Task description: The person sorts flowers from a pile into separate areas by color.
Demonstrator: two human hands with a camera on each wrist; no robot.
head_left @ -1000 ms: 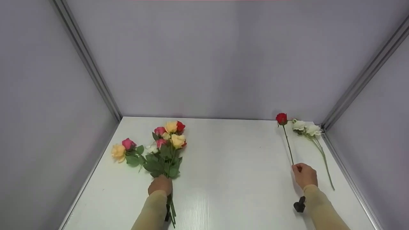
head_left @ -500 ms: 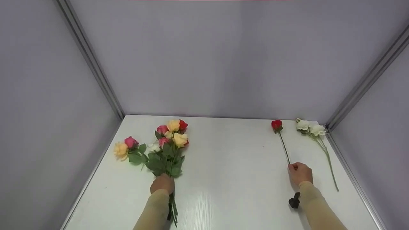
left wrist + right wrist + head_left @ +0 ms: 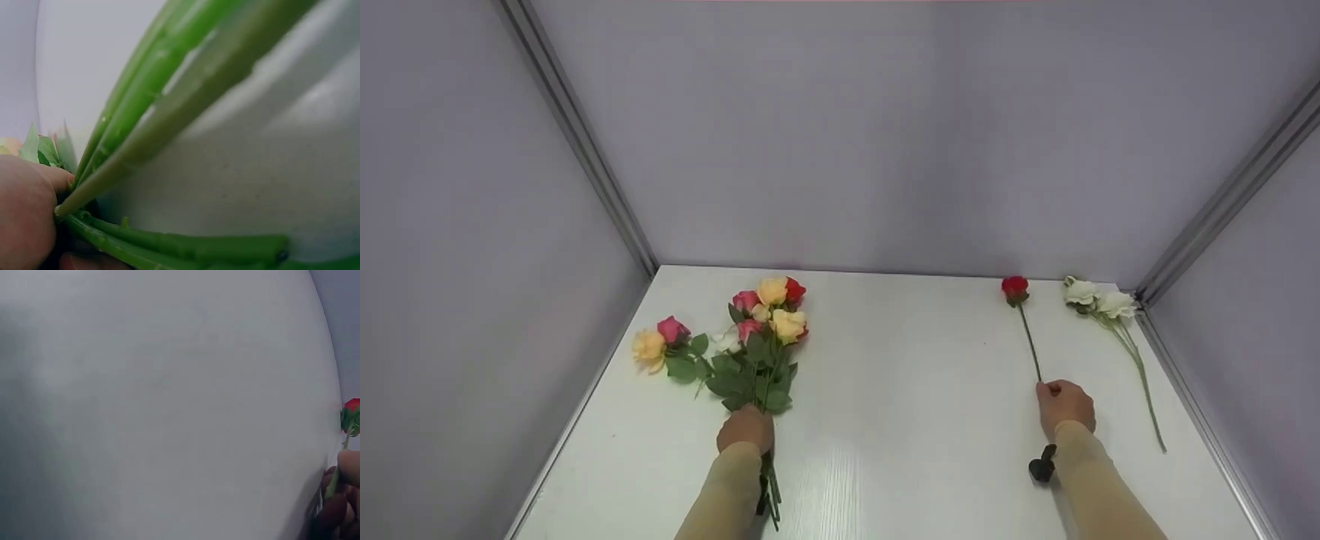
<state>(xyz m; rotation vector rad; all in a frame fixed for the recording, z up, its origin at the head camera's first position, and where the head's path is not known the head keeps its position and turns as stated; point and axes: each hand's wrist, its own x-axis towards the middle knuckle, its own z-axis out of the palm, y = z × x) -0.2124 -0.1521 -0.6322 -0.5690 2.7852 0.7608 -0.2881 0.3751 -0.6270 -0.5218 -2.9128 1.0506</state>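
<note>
My left hand (image 3: pixel 745 430) grips a bunch of roses (image 3: pixel 788 327) by the stems, their yellow, pink, red and white heads pointing away from me. In the left wrist view the green stems (image 3: pixel 140 135) fan out from the fist. On the right, my right hand (image 3: pixel 1065 409) pinches a single red rose (image 3: pixel 1015 288) near the lower part of its thin stem. The right wrist view shows that stem (image 3: pixel 334 482) between thumb and fingers, with the red head at the right edge.
A yellow rose (image 3: pixel 649 350) and a pink rose (image 3: pixel 673 329) lie left of the bunch, leaves touching it. White flowers (image 3: pixel 1114 304) on long stems lie at the far right. Grey walls (image 3: pixel 840 135) enclose the white table (image 3: pixel 915 390) at the back and sides.
The red rose's head has dipped lower, then risen slightly, while the right hand shifted a little left relative to the white flowers. The left hand keeps its grip; the whole view has shifted slightly.
</note>
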